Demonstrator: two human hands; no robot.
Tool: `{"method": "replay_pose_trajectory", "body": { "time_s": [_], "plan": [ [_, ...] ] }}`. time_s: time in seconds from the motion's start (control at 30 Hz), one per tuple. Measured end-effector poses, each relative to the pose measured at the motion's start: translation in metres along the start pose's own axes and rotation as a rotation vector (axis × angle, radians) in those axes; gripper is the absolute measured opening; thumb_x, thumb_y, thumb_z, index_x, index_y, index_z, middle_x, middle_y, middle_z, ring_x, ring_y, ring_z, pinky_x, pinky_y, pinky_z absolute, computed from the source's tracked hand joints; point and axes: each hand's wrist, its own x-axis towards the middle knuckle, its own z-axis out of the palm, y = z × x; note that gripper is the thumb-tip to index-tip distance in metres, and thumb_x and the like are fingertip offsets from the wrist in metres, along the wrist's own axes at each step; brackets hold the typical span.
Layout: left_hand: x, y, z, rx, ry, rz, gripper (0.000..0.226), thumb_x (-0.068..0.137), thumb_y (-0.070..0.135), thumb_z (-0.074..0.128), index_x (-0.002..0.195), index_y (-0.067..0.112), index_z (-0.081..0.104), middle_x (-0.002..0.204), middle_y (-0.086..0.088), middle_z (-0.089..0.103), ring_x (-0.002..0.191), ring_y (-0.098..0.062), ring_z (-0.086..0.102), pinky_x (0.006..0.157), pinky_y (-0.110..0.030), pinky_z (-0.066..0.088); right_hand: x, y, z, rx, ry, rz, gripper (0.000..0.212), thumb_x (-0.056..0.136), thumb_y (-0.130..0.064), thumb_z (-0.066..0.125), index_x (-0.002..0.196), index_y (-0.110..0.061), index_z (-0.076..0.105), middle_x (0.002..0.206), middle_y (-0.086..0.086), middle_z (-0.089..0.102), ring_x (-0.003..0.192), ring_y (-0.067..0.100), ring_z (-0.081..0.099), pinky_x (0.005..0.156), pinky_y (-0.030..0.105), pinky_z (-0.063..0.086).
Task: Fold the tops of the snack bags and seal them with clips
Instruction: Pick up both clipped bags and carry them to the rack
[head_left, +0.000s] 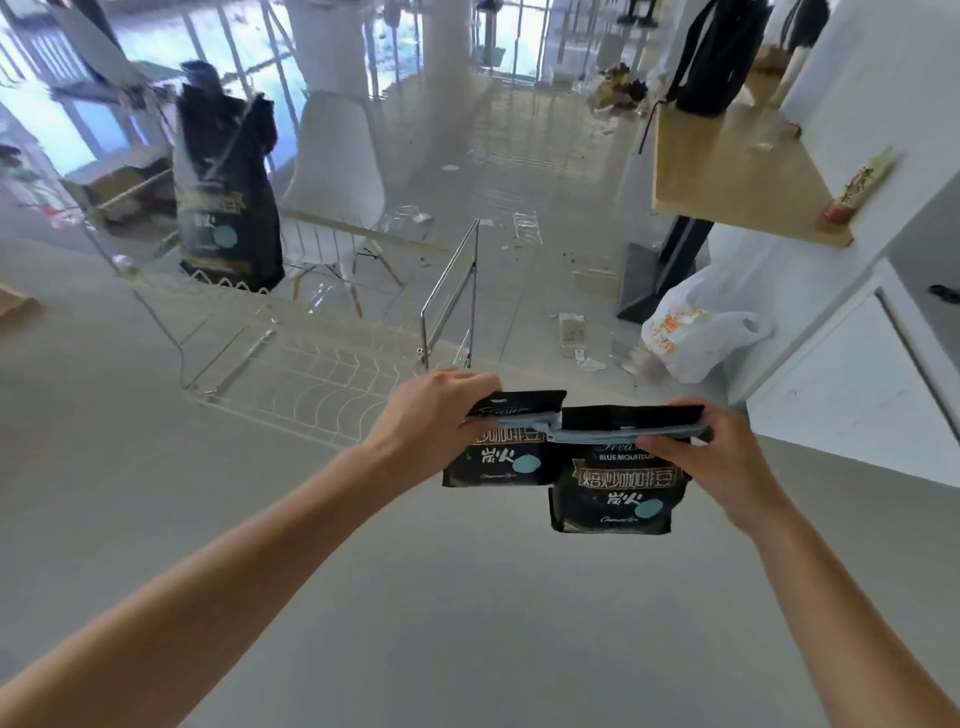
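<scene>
Right now both hands are up over the grey counter (156, 493), each gripping one black snack bag. Left hand (434, 415) is closed on the top left corner of the far bag (498, 457); right hand (711, 457) is closed on the top right of the near bag (613, 493), thumb across the front. Bags sit side by side, near one overlapping the far one's right edge and hanging a bit lower. Tops on both are folded over, w/ a light blue clip (623, 432) running along the near bag's fold and another blue clip (524, 418) on the far bag, partly under the left fingers. Further off to the left, a wire rack (291, 374) sits on the counter, and a third, taller black bag (226, 208) stands upright at its far end, blurred. A white plastic bag (696, 332) lies on the floor, far right.
</scene>
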Motion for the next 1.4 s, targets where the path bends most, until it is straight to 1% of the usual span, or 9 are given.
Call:
{"method": "replay_pose_trajectory", "body": {
  "time_s": [0.27, 0.47, 0.6, 0.77, 0.9, 1.07, 1.2, 1.3, 1.4],
  "plan": [
    [-0.033, -0.014, -0.138, 0.105, 0.225, -0.066, 0.021, 0.078, 0.026, 0.07, 0.094, 0.015, 0.062, 0.085, 0.003, 0.066, 0.075, -0.016, 0.057, 0.062, -0.031, 0.047, 0.045, -0.121, 0.04, 0.04, -0.109, -0.284, 0.026, 0.056, -0.046, 0.076, 0.079, -0.037, 0.07, 0.078, -0.018, 0.073, 0.074, 0.003, 0.069, 0.058, 0.014, 0.054],
    [-0.007, -0.08, -0.23, 0.169, 0.36, -0.048, 0.026, 0.079, 0.028, 0.068, 0.101, 0.015, 0.062, 0.086, 0.0, 0.068, 0.073, -0.022, 0.062, 0.062, -0.033, 0.051, 0.091, -0.198, 0.088, 0.131, 0.057, -0.397, 0.026, 0.063, -0.04, 0.075, 0.086, -0.031, 0.068, 0.091, -0.007, 0.073, 0.082, 0.012, 0.071, 0.065, 0.024, 0.059],
    [0.029, -0.142, -0.264, 0.188, 0.368, 0.001, 0.021, 0.079, 0.031, 0.069, 0.096, 0.021, 0.062, 0.075, 0.008, 0.058, 0.066, -0.018, 0.056, 0.053, -0.02, 0.035, 0.132, -0.226, 0.119, 0.217, 0.221, -0.409, 0.019, 0.073, -0.025, 0.076, 0.09, -0.028, 0.067, 0.091, -0.009, 0.072, 0.084, 0.009, 0.07, 0.067, 0.021, 0.057],
    [0.072, -0.21, -0.241, 0.199, 0.226, 0.053, 0.022, 0.079, 0.034, 0.069, 0.095, 0.021, 0.062, 0.086, 0.008, 0.061, 0.074, -0.016, 0.056, 0.056, -0.025, 0.037, 0.179, -0.217, 0.161, 0.1, 0.266, -0.359, 0.021, 0.07, -0.025, 0.079, 0.088, -0.021, 0.068, 0.09, -0.002, 0.073, 0.085, 0.017, 0.071, 0.072, 0.03, 0.057],
    [0.085, -0.249, -0.199, 0.145, 0.108, 0.097, 0.022, 0.077, 0.031, 0.071, 0.095, 0.022, 0.063, 0.09, 0.005, 0.067, 0.081, -0.019, 0.062, 0.067, -0.035, 0.05, 0.203, -0.187, 0.186, 0.013, 0.242, -0.279, 0.019, 0.068, -0.028, 0.08, 0.083, -0.025, 0.068, 0.086, -0.009, 0.073, 0.08, 0.01, 0.07, 0.069, 0.024, 0.055],
    [0.093, -0.283, -0.155, 0.15, -0.008, 0.149, 0.025, 0.079, 0.03, 0.069, 0.1, 0.019, 0.062, 0.089, 0.001, 0.067, 0.078, -0.02, 0.062, 0.065, -0.029, 0.047, 0.218, -0.143, 0.212, -0.197, 0.192, -0.221, 0.025, 0.071, -0.026, 0.078, 0.092, -0.017, 0.067, 0.085, -0.014, 0.067, 0.083, 0.005, 0.065, 0.068, 0.013, 0.053],
    [0.1, -0.297, -0.148, 0.106, 0.0, 0.138, 0.024, 0.08, 0.03, 0.068, 0.1, 0.018, 0.062, 0.09, -0.001, 0.069, 0.076, -0.019, 0.061, 0.065, -0.03, 0.046, 0.227, -0.133, 0.205, -0.454, 0.166, -0.178, 0.03, 0.072, -0.032, 0.077, 0.095, -0.017, 0.067, 0.091, -0.003, 0.071, 0.085, 0.013, 0.065, 0.078, 0.038, 0.056],
    [0.106, -0.3, -0.146, 0.132, 0.035, 0.136, 0.034, 0.079, 0.033, 0.069, 0.109, 0.018, 0.061, 0.094, -0.005, 0.07, 0.079, -0.021, 0.062, 0.069, -0.028, 0.04, 0.235, -0.138, 0.194, -0.623, 0.152, -0.134, 0.038, 0.073, -0.036, 0.076, 0.105, -0.026, 0.058, 0.108, -0.002, 0.068, 0.097, 0.02, 0.063, 0.085, 0.043, 0.053],
    [0.106, -0.299, -0.143, 0.151, 0.053, 0.137, 0.041, 0.078, 0.034, 0.07, 0.115, 0.019, 0.059, 0.097, -0.008, 0.069, 0.087, -0.024, 0.063, 0.078, -0.033, 0.042, 0.241, -0.144, 0.193, -0.684, 0.022, -0.152, 0.026, 0.08, -0.03, 0.07, 0.104, -0.026, 0.061, 0.102, -0.002, 0.069, 0.095, 0.02, 0.065, 0.083, 0.043, 0.053]
  ]
}}
